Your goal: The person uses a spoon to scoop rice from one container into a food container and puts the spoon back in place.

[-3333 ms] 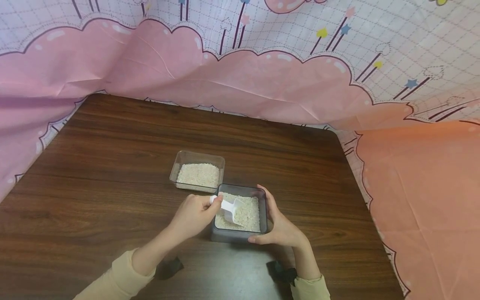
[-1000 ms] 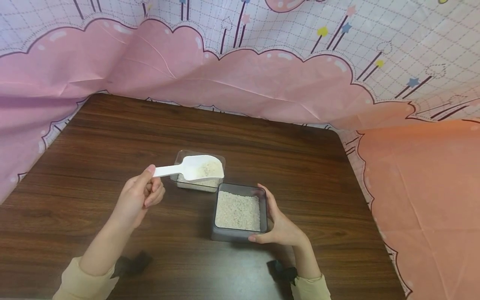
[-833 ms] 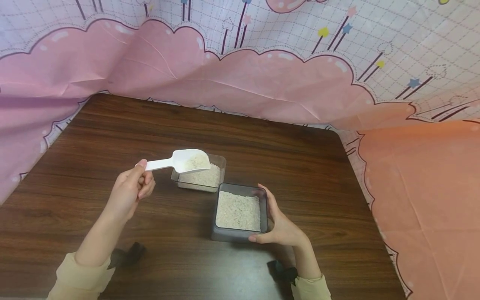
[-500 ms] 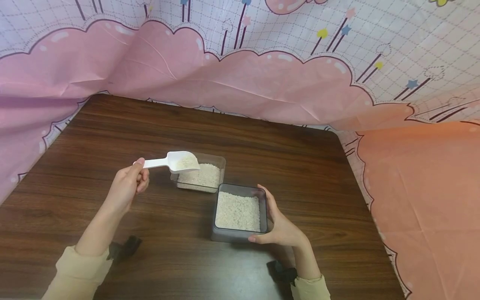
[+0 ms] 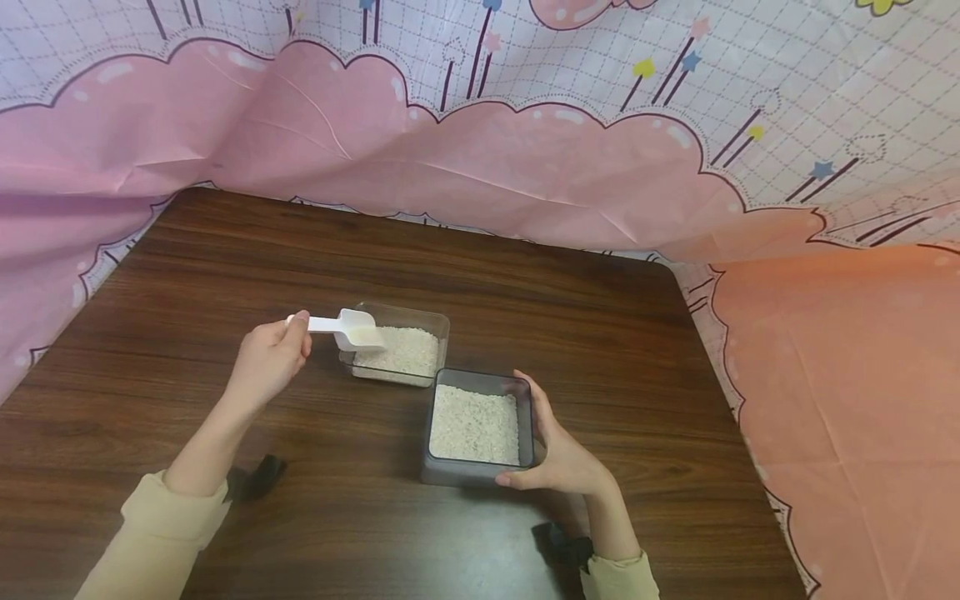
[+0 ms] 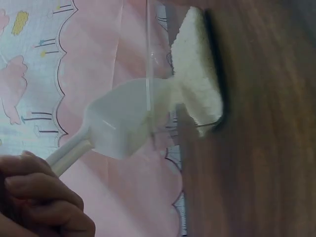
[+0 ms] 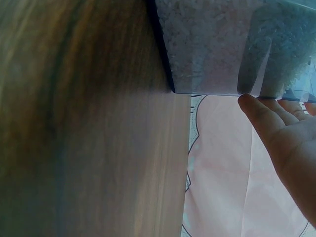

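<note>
My left hand (image 5: 272, 360) grips the handle of a white plastic scoop (image 5: 352, 327). Tipped downward over the left side of a small clear container (image 5: 431, 321), the scoop lets white grains that look like rice (image 5: 408, 348) slide off its lip. In the left wrist view a pale stream of grains (image 6: 173, 91) runs from the scoop (image 6: 116, 118) to the heap. My right hand (image 5: 562, 454) holds a taller grey see-through container (image 5: 461, 473) by its right side, thumb at the front and fingers behind. More rice (image 5: 476, 425) fills much of it.
Both containers stand close together on a dark brown wooden table (image 5: 225, 275), the grey one nearer and to the right. A pink patterned cloth (image 5: 450, 158) hangs behind the table. Orange-pink cloth (image 5: 847, 400) hangs at the right.
The scoop has gone from the grey container, loaded with rice, leftward to the clear one, and has now tipped so that rice runs out. My right hand has kept its hold.
</note>
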`<state>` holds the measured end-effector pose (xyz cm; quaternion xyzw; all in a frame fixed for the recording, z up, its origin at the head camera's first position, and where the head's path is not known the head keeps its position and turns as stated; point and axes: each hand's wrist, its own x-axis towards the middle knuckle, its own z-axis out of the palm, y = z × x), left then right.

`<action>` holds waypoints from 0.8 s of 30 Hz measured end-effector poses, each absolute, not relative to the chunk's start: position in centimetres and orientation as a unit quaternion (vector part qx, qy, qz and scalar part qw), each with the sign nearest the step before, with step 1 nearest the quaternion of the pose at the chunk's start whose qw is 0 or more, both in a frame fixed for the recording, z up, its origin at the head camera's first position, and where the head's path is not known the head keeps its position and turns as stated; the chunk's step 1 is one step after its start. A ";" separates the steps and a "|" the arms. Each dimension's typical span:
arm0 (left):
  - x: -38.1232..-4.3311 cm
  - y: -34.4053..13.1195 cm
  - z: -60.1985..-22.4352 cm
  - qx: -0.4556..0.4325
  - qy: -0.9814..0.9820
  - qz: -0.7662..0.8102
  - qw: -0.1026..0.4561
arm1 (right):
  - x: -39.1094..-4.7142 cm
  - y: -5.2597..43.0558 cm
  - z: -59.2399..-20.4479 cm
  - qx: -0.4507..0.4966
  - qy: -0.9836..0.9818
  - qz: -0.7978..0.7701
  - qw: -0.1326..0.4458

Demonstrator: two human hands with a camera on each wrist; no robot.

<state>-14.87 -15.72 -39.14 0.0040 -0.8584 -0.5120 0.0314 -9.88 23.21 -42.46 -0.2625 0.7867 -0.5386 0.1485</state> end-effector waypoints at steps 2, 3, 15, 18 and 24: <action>-14.9 -15.4 -38.7 -0.011 -0.878 -0.476 0.051 | -9.9 23.2 -42.5 -0.264 0.786 -0.539 0.148; -14.8 -15.3 -38.4 -0.025 -0.887 -0.457 0.059 | -9.9 23.2 -42.5 -0.266 0.786 -0.538 0.147; -13.3 -13.4 -35.8 -0.138 -0.939 -0.274 0.156 | -9.8 23.4 -42.5 -0.265 0.786 -0.539 0.146; -13.1 -13.2 -35.5 -0.136 -0.931 -0.279 0.190 | -9.8 23.3 -42.4 -0.265 0.784 -0.541 0.147; -12.4 -13.4 -35.1 -0.109 -0.834 -0.496 0.214 | -9.9 23.3 -42.4 -0.269 0.784 -0.540 0.148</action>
